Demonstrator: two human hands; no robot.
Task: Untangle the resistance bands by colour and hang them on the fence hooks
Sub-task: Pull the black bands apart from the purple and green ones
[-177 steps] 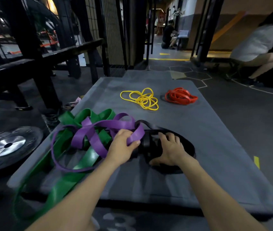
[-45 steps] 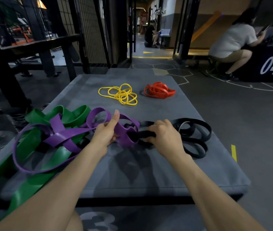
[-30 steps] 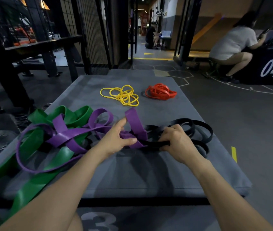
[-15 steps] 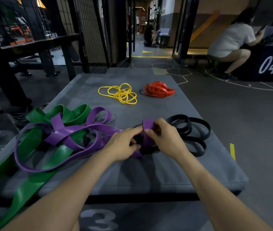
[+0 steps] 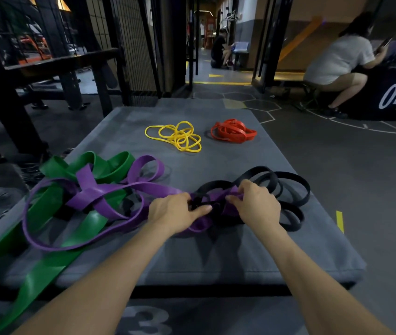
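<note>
Left hand point(image 5: 176, 212) and right hand point(image 5: 256, 206) both curl their fingers on the knot joining the purple band point(image 5: 100, 197) and black band point(image 5: 286, 187), near the front of the grey mat point(image 5: 240, 257). Purple band runs left, over the green band point(image 5: 54, 238). Farther back lie the yellow band point(image 5: 176, 136) and red band point(image 5: 233, 131), apart.

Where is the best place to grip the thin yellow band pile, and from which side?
Probably from above, at the outer loop on the left of the thin yellow rubber band pile: it lies flat on the grey padded box top, apart from the tangled coils.
</note>
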